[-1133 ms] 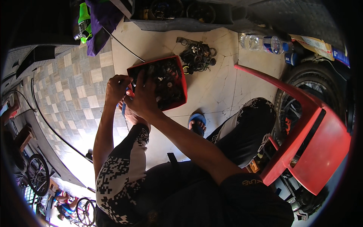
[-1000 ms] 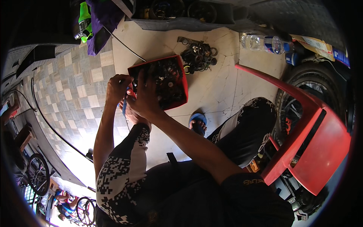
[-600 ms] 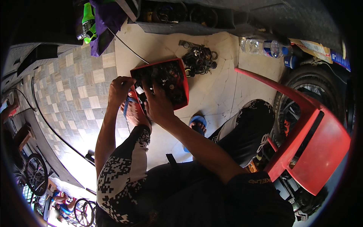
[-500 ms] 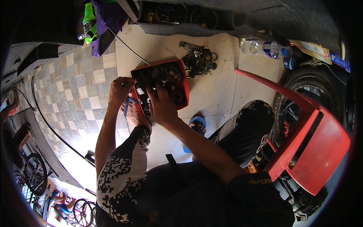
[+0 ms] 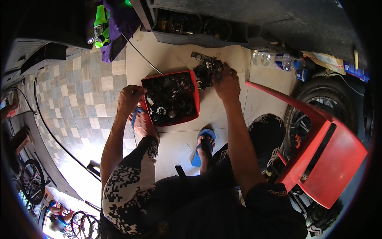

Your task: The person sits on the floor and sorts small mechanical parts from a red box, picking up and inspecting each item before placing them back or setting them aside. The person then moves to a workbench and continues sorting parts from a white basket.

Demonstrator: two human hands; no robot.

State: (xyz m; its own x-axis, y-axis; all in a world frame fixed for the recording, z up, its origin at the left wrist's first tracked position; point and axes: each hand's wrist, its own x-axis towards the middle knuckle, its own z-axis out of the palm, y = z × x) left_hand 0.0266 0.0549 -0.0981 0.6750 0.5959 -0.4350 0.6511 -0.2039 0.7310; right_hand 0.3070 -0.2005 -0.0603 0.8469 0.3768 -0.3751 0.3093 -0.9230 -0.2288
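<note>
A red open box (image 5: 198, 97) full of small dark parts sits on the tiled floor in front of me. At its left rim is my left hand (image 5: 130, 99), its fingers curled and closed on the edge. My right hand (image 5: 228, 87) reaches over a loose pile of small black parts (image 5: 209, 67) just right of the box. Its fingers are bent down and closed at the pile's right side; what they hold is hidden. Inside the box, a pale ring-shaped part (image 5: 161, 110) shows near the front left.
A thin rod (image 5: 141, 53) slants from the purple cloth (image 5: 115, 44) to the box's back edge. Green bottles (image 5: 100, 26) stand far left. Clear plastic bottles (image 5: 274, 60) lie at the back right. A red plastic chair (image 5: 330, 159) and a wheel (image 5: 324, 99) occupy the right side.
My right hand has left the inside of the box and moved right to the pile on the floor. My left hand remains at the box's left rim.
</note>
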